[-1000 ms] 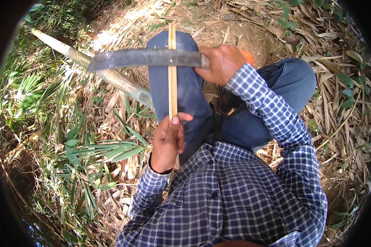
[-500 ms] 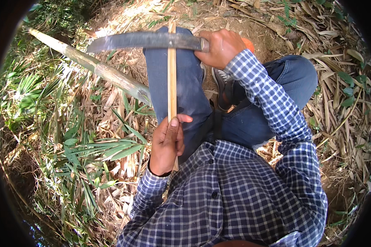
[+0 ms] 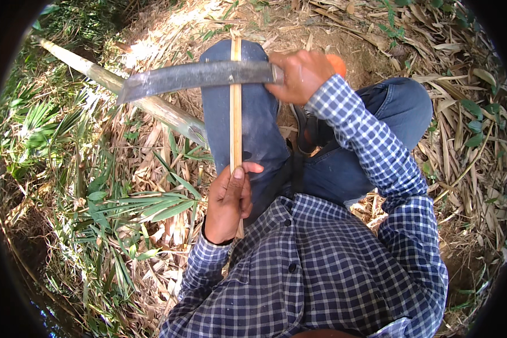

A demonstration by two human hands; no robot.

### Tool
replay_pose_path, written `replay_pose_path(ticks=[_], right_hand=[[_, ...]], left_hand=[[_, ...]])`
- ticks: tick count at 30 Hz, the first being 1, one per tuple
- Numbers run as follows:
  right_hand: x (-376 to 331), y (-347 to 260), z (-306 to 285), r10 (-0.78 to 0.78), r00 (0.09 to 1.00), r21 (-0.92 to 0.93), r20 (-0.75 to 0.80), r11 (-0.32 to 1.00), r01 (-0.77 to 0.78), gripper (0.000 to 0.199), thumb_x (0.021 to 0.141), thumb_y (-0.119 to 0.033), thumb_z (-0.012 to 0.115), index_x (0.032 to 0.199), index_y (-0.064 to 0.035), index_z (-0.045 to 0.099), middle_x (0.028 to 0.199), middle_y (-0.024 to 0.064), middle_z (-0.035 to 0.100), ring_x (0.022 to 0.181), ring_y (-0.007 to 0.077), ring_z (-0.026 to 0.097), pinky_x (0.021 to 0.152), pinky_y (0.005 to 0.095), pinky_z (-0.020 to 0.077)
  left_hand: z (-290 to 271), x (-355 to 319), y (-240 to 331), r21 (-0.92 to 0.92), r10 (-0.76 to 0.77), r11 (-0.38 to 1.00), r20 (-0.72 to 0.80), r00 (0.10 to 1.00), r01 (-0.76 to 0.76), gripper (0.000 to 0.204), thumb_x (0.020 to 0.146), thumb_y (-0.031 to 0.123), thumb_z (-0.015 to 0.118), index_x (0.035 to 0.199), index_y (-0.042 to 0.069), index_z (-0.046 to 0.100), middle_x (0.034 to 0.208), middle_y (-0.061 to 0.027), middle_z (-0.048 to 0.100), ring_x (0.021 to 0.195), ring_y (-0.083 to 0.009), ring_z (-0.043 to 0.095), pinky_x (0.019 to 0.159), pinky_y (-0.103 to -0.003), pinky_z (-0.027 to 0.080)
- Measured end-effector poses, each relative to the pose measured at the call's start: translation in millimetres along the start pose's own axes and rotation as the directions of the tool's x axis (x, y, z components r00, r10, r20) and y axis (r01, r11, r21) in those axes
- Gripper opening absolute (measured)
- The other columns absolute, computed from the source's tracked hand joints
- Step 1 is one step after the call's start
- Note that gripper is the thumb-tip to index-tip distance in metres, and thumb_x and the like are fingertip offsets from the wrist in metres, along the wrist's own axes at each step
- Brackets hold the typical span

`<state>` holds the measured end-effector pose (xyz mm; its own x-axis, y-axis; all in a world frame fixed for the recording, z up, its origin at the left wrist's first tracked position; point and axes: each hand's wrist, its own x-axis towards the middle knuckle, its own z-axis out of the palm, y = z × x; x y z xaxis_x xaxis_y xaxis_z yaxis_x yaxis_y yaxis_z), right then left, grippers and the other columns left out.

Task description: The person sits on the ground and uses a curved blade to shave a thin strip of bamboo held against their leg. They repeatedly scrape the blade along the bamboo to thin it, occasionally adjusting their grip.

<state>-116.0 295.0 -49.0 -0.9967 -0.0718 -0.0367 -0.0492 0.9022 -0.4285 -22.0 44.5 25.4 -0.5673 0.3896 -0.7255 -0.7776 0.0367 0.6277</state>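
Note:
My left hand [image 3: 228, 197] is closed around the lower part of a narrow, pale bamboo strip [image 3: 236, 124], thumb on top and index finger pointing right. The strip runs lengthwise over my left thigh, its far end reaching past the knee. My right hand [image 3: 302, 76] grips the handle of a machete [image 3: 197, 75]; its orange handle end sticks out at the right of the fist. The long dark blade points left and lies across the strip near the knee, with its broad tip over the bamboo pole. Whether the edge bites into the strip I cannot tell.
A long bamboo pole [image 3: 158, 110] slants from the far left to beside my left knee. Dry leaves [image 3: 456, 163] cover the ground on the right. Green palm-like leaves [image 3: 158, 204] grow at the left. My shoe [image 3: 305, 135] shows between my legs.
The machete has come along the strip toward me, its tip now lower and nearer. My right hand has moved slightly nearer with it. The left hand has barely shifted.

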Motion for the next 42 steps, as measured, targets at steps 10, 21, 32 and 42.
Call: replay_pose_path(ticks=[10,21,32,42], right_hand=[[-42.5,-12.6,-4.7,-0.167,0.986,0.174,0.011,0.971,0.163,0.027,0.073,-0.028,0.071,0.090,-0.0059,0.069,0.059,0.0149,0.063,0.055,0.0304,0.065,0.054,0.0423,0.0526],[-42.8,-2.6,-3.8,-0.111,0.988,0.163,0.105,0.982,0.093,0.027,0.075,-0.032,0.071,0.086,-0.0073,0.070,0.060,0.0146,0.065,0.054,0.0310,0.066,0.054,0.0445,0.0544],[-44.4,-14.7,2.6,-0.211,0.977,0.204,0.025,0.958,0.201,0.025,0.071,-0.028,0.073,0.081,-0.0065,0.064,0.059,0.0136,0.062,0.056,0.0340,0.064,0.052,0.0447,0.0504],[-39.4,-14.2,5.4,-0.183,0.983,0.171,0.019,0.969,0.177,0.025,0.073,-0.026,0.072,0.085,-0.0055,0.065,0.058,0.0144,0.062,0.056,0.0343,0.064,0.053,0.0443,0.0508]], left_hand=[[-2.1,2.1,6.8,-0.203,-0.084,0.974,0.092,0.992,0.101,0.033,0.106,0.027,0.041,0.113,-0.001,0.057,0.066,0.0069,0.028,0.046,-0.0016,0.022,0.038,-0.018,0.021],[4.5,-6.1,10.8,-0.215,-0.125,0.968,0.039,0.991,0.131,0.029,0.105,0.026,0.042,0.109,0.000,0.056,0.067,0.0068,0.030,0.048,-0.0017,0.024,0.038,-0.018,0.021],[2.4,-9.3,9.2,-0.192,-0.107,0.976,0.001,0.994,0.105,0.031,0.106,0.027,0.041,0.109,-0.001,0.057,0.068,0.0060,0.032,0.048,-0.0022,0.027,0.040,-0.019,0.022],[3.7,-8.8,9.9,-0.190,-0.112,0.976,-0.019,0.994,0.106,0.031,0.105,0.028,0.044,0.109,0.000,0.056,0.067,0.0063,0.032,0.047,-0.0016,0.025,0.038,-0.018,0.021]])
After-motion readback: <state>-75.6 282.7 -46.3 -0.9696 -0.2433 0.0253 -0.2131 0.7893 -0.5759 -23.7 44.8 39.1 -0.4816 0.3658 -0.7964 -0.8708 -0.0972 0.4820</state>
